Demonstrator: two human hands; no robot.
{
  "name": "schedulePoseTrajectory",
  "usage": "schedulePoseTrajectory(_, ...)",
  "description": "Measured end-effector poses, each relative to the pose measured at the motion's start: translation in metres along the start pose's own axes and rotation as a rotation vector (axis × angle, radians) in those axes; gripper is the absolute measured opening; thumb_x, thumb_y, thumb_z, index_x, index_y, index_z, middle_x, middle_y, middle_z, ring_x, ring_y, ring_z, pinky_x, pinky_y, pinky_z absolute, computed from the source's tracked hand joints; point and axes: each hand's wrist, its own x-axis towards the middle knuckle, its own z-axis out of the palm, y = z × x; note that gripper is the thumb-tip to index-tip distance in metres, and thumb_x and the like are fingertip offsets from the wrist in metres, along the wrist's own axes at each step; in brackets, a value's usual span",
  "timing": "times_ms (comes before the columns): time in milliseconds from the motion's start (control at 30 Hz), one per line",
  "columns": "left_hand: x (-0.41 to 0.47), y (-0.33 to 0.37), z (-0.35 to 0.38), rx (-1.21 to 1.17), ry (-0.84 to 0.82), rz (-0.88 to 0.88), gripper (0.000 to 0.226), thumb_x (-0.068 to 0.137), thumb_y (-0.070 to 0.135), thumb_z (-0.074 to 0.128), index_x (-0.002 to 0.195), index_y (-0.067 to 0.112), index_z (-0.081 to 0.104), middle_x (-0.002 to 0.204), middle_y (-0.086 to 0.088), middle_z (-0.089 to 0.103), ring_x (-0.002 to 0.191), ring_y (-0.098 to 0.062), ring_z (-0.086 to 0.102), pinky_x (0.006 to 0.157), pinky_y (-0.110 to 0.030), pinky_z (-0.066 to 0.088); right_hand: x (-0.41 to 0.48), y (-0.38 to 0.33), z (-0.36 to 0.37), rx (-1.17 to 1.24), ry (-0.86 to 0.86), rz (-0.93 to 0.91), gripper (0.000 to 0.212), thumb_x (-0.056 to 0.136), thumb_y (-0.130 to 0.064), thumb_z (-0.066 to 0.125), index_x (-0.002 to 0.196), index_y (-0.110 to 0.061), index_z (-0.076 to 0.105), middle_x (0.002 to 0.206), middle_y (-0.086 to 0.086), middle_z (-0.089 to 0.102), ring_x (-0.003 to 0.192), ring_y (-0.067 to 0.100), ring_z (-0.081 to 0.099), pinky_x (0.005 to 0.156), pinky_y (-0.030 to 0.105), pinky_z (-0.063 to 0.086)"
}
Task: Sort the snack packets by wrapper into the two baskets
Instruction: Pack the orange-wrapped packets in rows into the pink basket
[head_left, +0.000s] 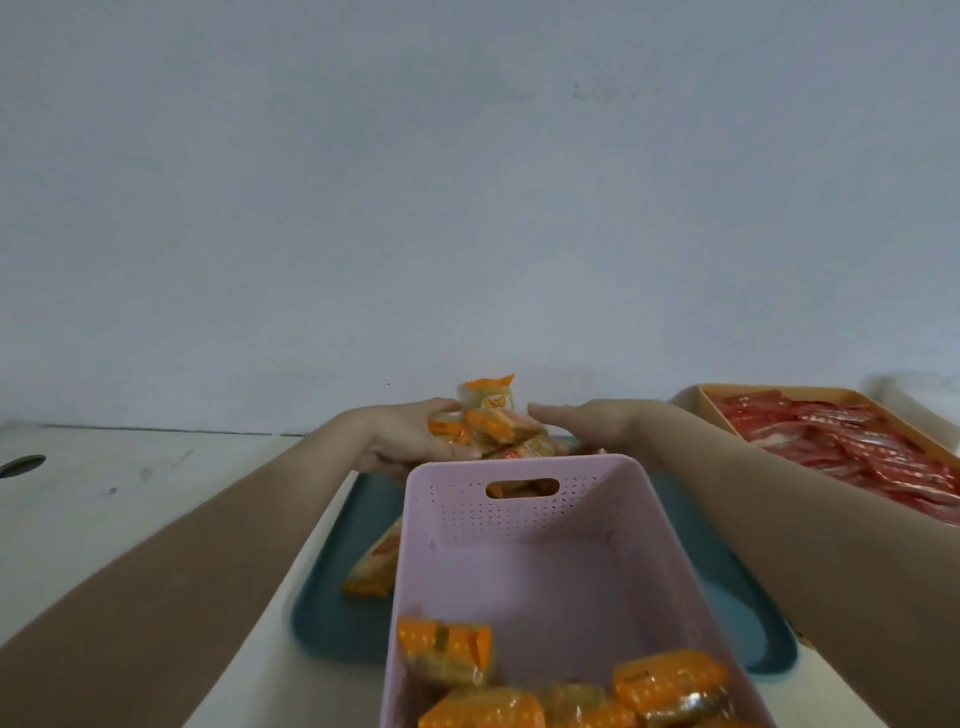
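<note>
pink basket (519, 519) blocks near side, open table (156, 467) left (past tray (337, 634))

No legible text anywhere. Orange-and-white packets (488, 423) gripped in left hand (405, 439): yellow logo patch on topmost, blurred, unreadable. Orange packets (670, 680) in pink basket (519, 525) nearer than hands, red packets (831, 436) in orange basket (779, 387) right of right hand (587, 423): print illegible.

Both bare forearms reach forward and converge. The left grip (405, 439) is cupped with its palm turned inward, fingers curled round a clutch of orange packets (491, 427). The right grip (587, 422) lies flat beside it, fingers straight and pointing toward the left one.
</note>
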Motion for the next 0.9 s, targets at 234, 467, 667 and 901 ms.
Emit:
schedulePoseTrajectory(234,0.015,0.001,0.005,-0.335,0.061,0.208,0.062,0.073,-0.007,0.077,0.122,0.026,0.058,0.106,-0.002,0.073,0.096,-0.018,0.071,0.082,-0.04,0.059,0.025,-0.004,0.004,0.182,-0.161,-0.198,0.025,0.095,-0.031,0.055,0.116,-0.016,0.058,0.109,0.007,0.068,0.093,0.022,0.066,0.083,0.036,0.055)
schedulePoseTrajectory(467,-0.039,0.05,-0.011,-0.474,0.204,0.506,0.068,0.077,-0.006,0.069,0.132,0.031,0.053,0.108,0.001,0.069,0.086,-0.016,0.072,0.066,-0.036,0.06,-0.015,-0.024,-0.006,0.339,-0.056,-0.48,0.039,0.088,-0.035,0.066,0.124,-0.025,0.055,0.099,0.001,0.07,0.082,0.017,0.07,0.074,0.034,0.057)
schedulePoseTrajectory(667,-0.11,0.066,0.007,-0.455,0.204,0.731,0.07,0.06,0.002,0.077,0.117,0.037,0.058,0.101,0.008,0.068,0.087,-0.013,0.071,0.065,-0.035,0.058,-0.092,-0.015,0.001,0.254,0.045,-0.696,0.039,0.085,-0.044,0.065,0.121,-0.033,0.054,0.096,-0.003,0.074,0.083,0.015,0.073,0.071,0.032,0.059)
schedulePoseTrajectory(901,-0.144,0.019,0.06,-0.027,0.375,0.822,0.068,0.059,0.007,0.082,0.112,0.046,0.064,0.125,0.008,0.056,0.117,-0.017,0.056,0.091,-0.038,0.055,-0.114,0.044,0.05,-0.342,0.451,-0.989,0.065,0.079,-0.042,0.069,0.136,-0.029,0.04,0.126,-0.003,0.057,0.11,0.016,0.06,0.094,0.045,0.049)
